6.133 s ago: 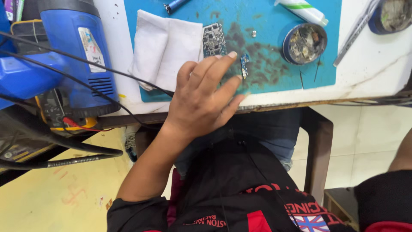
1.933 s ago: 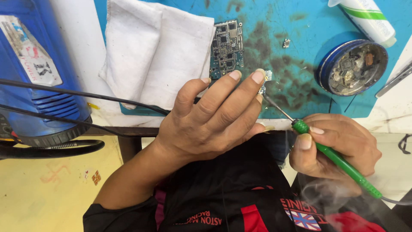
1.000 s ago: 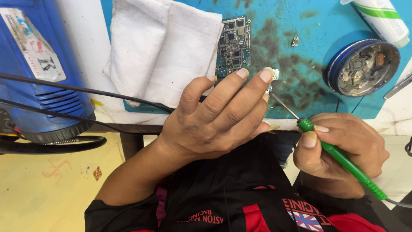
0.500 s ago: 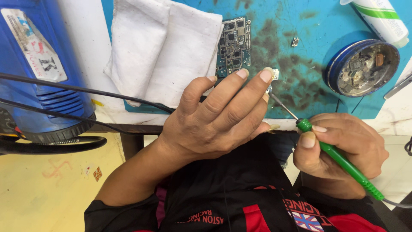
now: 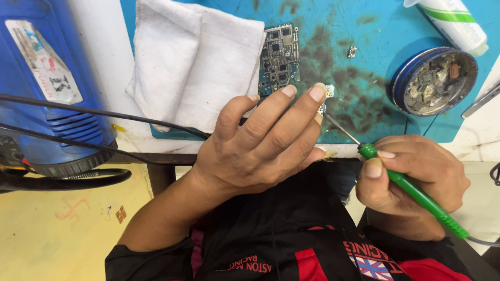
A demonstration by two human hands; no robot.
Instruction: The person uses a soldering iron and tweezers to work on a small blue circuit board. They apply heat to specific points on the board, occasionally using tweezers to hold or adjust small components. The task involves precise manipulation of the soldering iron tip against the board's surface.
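Iron [image 5: 411, 190], green-handled, grasped in right hand [image 5: 416, 182], tip at small part [image 5: 328, 92] pinned under left hand [image 5: 260, 145] fingertips. White green-striped tube [image 5: 455, 26] top right; white label [image 5: 44, 62] on blue station [image 5: 47, 88], left.

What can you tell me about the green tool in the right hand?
The soldering iron has a slim green handle, plastic by its look, and a thin bare metal tip. The right hand grips it like a pen. It slants up and left, and its tip meets a small part under the left hand's fingertips, over the blue mat.
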